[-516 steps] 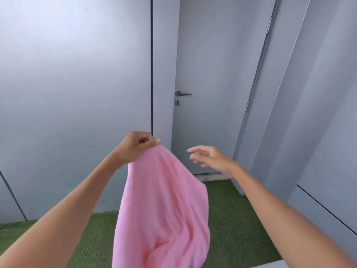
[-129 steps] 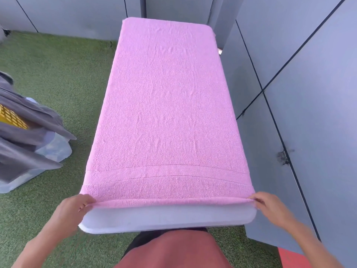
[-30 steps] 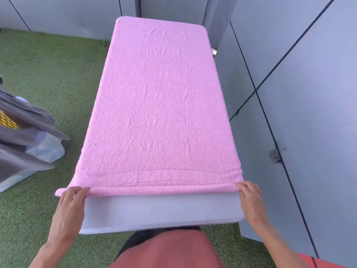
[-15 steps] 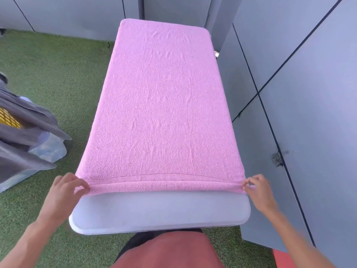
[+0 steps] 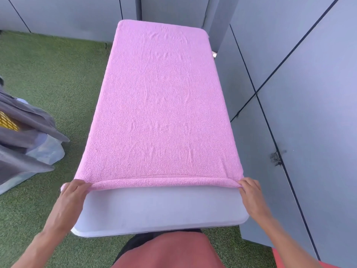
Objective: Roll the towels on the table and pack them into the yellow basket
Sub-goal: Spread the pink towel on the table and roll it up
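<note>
- Grey panelled walls (image 5: 309,78) with dark seams rise behind and to the right.
- Green artificial-turf floor (image 5: 50,78) spreads all around.
- A white tabletop (image 5: 160,209) with rounded corners stands lengthwise.
- Even, soft daylight.

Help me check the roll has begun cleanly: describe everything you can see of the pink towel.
The pink towel is fluffy terry cloth, spread flat lengthwise over the white table, covering all but the near end. Faint creases mark its middle. Its near edge is turned over into a thin, even roll running straight across. The left hand grips the roll's left end, where a little cloth overhangs the table's side; the right hand pinches the right end.
</note>
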`<state>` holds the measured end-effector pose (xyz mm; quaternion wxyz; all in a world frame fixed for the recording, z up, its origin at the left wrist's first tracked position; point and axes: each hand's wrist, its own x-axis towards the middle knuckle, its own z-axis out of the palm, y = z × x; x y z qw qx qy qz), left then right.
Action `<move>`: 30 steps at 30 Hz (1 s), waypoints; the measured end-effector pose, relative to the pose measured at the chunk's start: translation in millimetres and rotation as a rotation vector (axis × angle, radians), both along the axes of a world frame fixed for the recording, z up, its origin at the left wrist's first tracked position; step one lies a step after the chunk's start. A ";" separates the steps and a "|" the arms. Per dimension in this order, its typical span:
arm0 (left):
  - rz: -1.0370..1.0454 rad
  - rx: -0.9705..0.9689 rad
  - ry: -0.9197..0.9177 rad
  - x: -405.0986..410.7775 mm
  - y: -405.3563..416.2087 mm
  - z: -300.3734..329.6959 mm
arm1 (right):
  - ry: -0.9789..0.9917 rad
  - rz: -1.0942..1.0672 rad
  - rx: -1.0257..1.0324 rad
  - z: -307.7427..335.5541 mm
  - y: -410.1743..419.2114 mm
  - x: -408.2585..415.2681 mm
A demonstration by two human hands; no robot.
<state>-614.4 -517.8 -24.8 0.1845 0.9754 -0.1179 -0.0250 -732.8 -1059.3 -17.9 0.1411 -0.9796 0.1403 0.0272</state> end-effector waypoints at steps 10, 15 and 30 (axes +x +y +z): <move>0.110 -0.193 0.354 39.9 8.7 24.9 | 0.179 -0.260 0.536 30.7 -21.5 16.6; 0.014 0.119 -0.015 17.9 -7.9 16.1 | -0.046 -0.334 0.177 17.2 -5.1 13.5; 0.040 0.049 0.031 7.6 -4.8 -1.7 | -0.032 0.030 -0.047 2.7 7.8 1.1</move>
